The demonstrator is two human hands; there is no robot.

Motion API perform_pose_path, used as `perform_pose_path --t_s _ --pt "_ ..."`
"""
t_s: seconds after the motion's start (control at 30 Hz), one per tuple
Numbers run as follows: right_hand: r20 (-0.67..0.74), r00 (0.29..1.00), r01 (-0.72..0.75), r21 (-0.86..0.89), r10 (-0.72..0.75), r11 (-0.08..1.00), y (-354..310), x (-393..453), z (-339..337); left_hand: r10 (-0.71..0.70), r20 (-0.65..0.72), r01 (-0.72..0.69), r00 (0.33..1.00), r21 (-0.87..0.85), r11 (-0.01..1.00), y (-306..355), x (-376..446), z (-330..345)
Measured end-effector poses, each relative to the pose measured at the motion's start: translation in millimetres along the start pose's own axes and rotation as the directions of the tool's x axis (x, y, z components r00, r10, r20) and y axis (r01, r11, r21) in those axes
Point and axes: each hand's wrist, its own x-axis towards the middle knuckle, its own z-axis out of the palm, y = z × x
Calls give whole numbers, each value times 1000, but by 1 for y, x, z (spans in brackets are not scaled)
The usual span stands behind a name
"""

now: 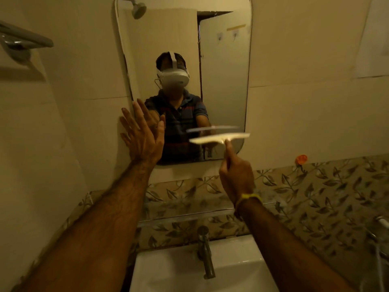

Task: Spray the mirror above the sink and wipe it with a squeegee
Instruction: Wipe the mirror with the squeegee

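Note:
The tall mirror (225,66) with rounded corners hangs on the beige wall above the sink (168,270). My right hand (236,175) grips the handle of a pale squeegee (219,138), whose blade lies level against the lower right part of the glass. My left hand (143,135) is flat with fingers spread, pressed on the mirror's lower left edge and the wall beside it. No spray bottle is in view. The mirror reflects a person wearing a white headset and a striped polo shirt.
A chrome tap (206,251) stands at the back of the sink. A glass shelf (189,218) runs below the mirror along leaf-patterned tiles. An orange hook (301,159) sticks to the right wall, a grey rack (23,43) to the upper left, and a hose (381,239) far right.

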Motion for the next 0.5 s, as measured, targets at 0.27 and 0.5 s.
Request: perform_pose_path --t_s 0.27,0.5 --pt "-304 952 -2 119 38 993 -61 166 -24 74 -77 -75 994 -10 997 16 42 -11" --pt "-394 909 -66 183 135 981 -47 158 -1 41 -100 -38 994 28 999 15 43 1"
